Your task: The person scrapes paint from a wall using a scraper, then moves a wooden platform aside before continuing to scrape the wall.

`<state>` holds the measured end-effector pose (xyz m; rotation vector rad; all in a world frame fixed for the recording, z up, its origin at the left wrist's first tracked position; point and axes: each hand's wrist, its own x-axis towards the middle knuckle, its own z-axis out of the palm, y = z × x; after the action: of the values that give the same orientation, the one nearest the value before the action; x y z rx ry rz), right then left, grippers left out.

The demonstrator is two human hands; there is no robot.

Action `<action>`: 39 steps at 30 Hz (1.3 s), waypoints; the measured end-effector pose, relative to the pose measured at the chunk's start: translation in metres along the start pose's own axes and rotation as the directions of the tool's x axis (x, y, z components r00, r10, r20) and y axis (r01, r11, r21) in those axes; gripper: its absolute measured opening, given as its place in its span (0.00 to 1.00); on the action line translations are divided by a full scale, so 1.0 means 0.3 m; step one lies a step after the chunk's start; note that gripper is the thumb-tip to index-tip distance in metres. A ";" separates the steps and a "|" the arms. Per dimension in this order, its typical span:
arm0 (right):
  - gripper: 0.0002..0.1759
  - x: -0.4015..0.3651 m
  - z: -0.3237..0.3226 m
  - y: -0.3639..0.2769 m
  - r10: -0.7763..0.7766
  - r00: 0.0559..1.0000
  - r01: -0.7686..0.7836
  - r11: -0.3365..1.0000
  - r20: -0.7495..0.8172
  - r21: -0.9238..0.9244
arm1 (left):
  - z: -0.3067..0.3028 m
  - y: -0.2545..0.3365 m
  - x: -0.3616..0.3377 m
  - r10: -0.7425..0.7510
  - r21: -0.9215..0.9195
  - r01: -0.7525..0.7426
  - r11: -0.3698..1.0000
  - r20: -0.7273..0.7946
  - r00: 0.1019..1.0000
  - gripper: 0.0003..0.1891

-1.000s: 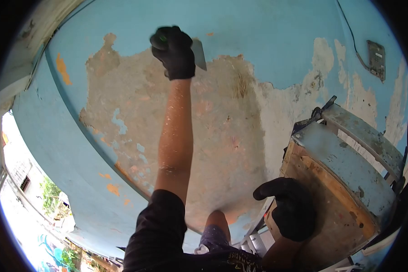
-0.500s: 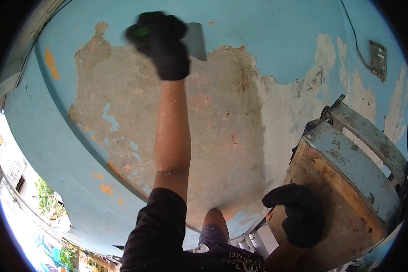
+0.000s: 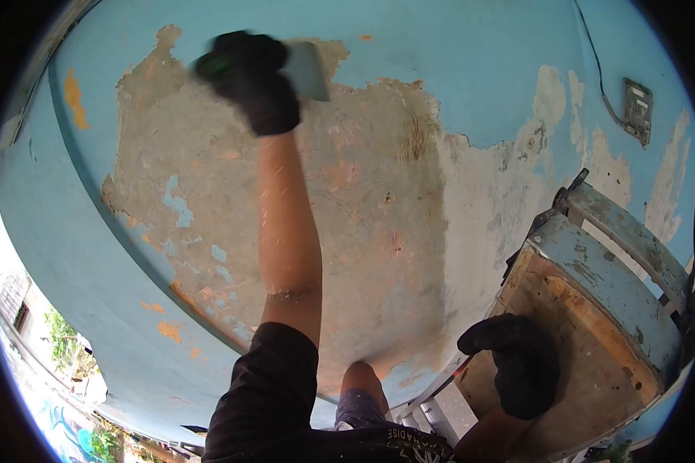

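High on the wall, my left hand (image 3: 247, 81) in a black glove is closed around the handle of a scraper (image 3: 307, 71); a bit of green shows at the grip. The scraper's wide flat blade points right and lies over the edge between blue paint and bare grey plaster (image 3: 363, 193). Motion blurs this hand slightly. Lower right, my right hand (image 3: 517, 363), also black-gloved, is bent in a C with fingers and thumb apart. Brown board shows in the gap, and nothing is seen in the hand. Its fingertips are close to a metal ladder's rail (image 3: 440, 392).
A worn blue-grey piece of furniture (image 3: 594, 255) with a brown board stands at right against the wall. A cable runs to a wall-mounted device (image 3: 637, 109). Flaked blue patches (image 3: 177, 202) dot the plaster. A raised blue border (image 3: 123, 224) curves down the left; outdoors shows beyond.
My left hand and the scraper have shifted left and slightly down. Bare plaster now shows where the blade was. The view has shifted a little; my right hand keeps its bent shape.
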<state>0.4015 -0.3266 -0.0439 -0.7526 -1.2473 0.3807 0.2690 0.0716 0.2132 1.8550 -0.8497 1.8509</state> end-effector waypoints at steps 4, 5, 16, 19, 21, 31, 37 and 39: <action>0.21 -0.033 0.008 0.019 0.052 0.996 -0.053 0.998 -0.067 -0.018 | 0.173 -0.104 -0.137 -0.299 0.114 0.394 0.912 -0.472 0.829 0.17; 0.21 -0.035 0.007 0.017 0.043 0.997 -0.045 0.999 -0.070 -0.023 | 0.185 -0.090 -0.140 -0.176 0.232 0.253 0.939 -0.305 0.936 0.12; 0.15 0.011 0.036 0.015 -0.049 0.998 0.044 0.991 -0.042 -0.127 | 0.072 0.133 -0.049 0.260 0.214 -0.213 0.954 -0.229 0.938 0.12; 0.15 -0.001 0.047 0.008 -0.056 0.993 0.045 0.993 -0.101 -0.107 | 0.153 0.108 -0.096 0.134 0.138 -0.080 0.987 -0.443 0.886 0.11; 0.19 -0.013 0.005 0.015 -0.007 0.999 0.005 0.998 -0.039 -0.062 | 0.186 0.192 -0.074 -0.054 -0.041 0.042 0.998 -0.356 0.933 0.10; 0.17 0.007 0.041 -0.003 -0.091 0.996 0.091 0.983 0.011 -0.156 | 0.061 -0.093 -0.187 -0.106 0.168 0.275 0.947 -0.645 0.757 0.10; 0.17 -0.026 0.037 -0.004 -0.087 0.992 0.083 0.995 -0.092 -0.045 | 0.327 0.283 -0.011 0.057 -0.098 -0.072 0.993 -0.148 0.987 0.09; 0.19 -0.035 -0.009 0.006 -0.058 0.998 0.057 0.998 -0.040 -0.028 | 0.272 0.358 0.070 0.217 -0.126 -0.204 0.971 0.096 0.971 0.07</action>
<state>0.4011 -0.3327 -0.0531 -0.7422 -1.2346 0.3012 0.2592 -0.0647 0.2136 1.8694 -1.2086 1.7904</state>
